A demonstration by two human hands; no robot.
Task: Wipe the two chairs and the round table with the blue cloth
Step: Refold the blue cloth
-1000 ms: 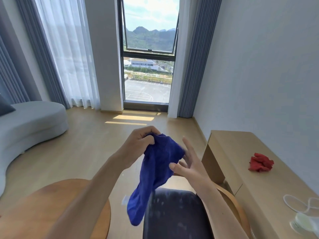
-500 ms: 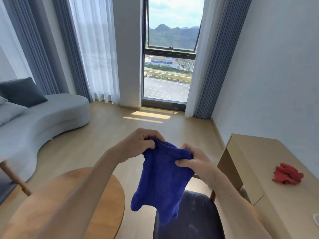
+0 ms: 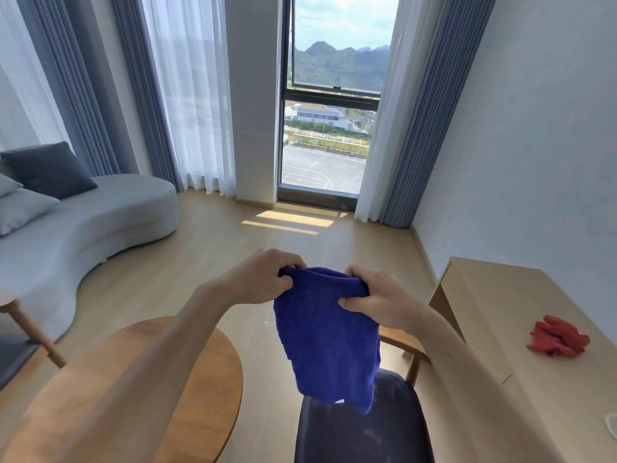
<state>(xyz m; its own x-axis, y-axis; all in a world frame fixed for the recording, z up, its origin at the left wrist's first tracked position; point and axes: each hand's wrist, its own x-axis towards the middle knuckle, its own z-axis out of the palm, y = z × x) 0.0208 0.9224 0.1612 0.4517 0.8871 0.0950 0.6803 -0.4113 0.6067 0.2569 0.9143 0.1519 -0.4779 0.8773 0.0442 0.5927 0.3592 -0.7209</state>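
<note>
A blue cloth [image 3: 329,339] hangs in front of me, held up by its top edge. My left hand [image 3: 263,279] grips the top left corner and my right hand [image 3: 374,300] pinches the top right corner. Below the cloth stands a chair with a dark seat [image 3: 360,432] and a wooden frame. The round wooden table [image 3: 197,396] lies at the lower left, partly under my left forearm. A second chair [image 3: 23,332] shows at the left edge, only its wooden leg and dark seat visible.
A wooden desk [image 3: 521,315] runs along the right wall with a red cloth [image 3: 557,335] on it. A grey curved sofa [image 3: 83,225] with cushions stands at the left. Wooden floor stretches ahead to a tall window [image 3: 330,121] with curtains.
My right hand has taken hold of the cloth's top edge, and both hands now spread it between them. My view has turned left and lifted, showing more of the sofa.
</note>
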